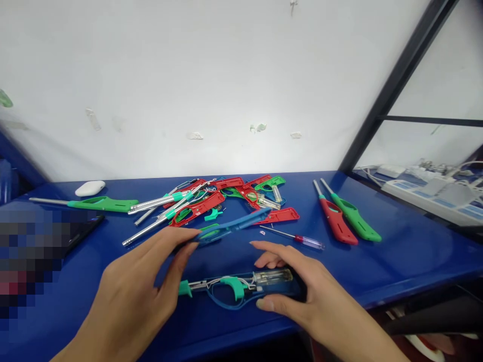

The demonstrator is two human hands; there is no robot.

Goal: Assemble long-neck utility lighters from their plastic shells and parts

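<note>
My left hand (151,276) pinches a translucent blue handle shell half (234,225) between thumb and fingertips, holding it raised above the table. Below it lies an opened gas lighter (236,289), its blue lower shell carrying a teal trigger (236,286), white wires and a clear fuel tank (273,277). My right hand (298,286) curls around the tank end of this lighter, thumb at the near edge and fingers at the far side. The lighter's metal tube is mostly hidden behind my left hand. A screwdriver (307,242) with a clear purplish handle lies beyond my right hand.
Red and green shell halves (199,208) and metal tubes (149,203) are piled at the back. Assembled red (337,221) and green lighters (356,216) lie right, another green lighter (105,203) left. A white case (89,188) and power strip (430,196) flank them.
</note>
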